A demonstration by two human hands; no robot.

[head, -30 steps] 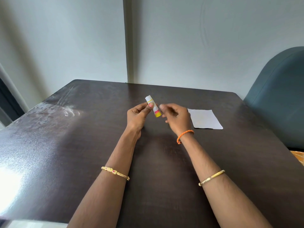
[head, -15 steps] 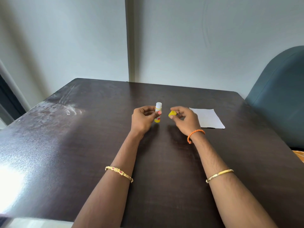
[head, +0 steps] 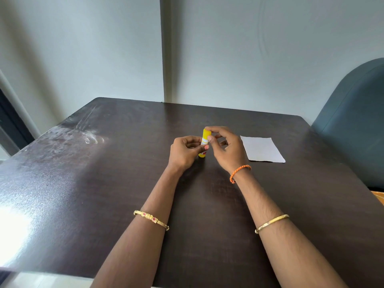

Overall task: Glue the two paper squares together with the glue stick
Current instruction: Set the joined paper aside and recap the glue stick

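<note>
Dark wood-grain surface fronts a pale grey wall, with a blue-grey upholstered chair at the right edge. Left hand is closed around the lower body of the yellow-and-white glue stick, holding it upright with its long axis near vertical and its base just above or on the surface; contact cannot be determined. Right hand pinches the yellow cap at the top end between thumb and fingers. White paper squares lie flat to the right, just beside the right hand, which is the nearer hand; whether one sheet or two stacked is visible cannot be determined. Any application stroke would therefore run rightward from the stick.
</note>
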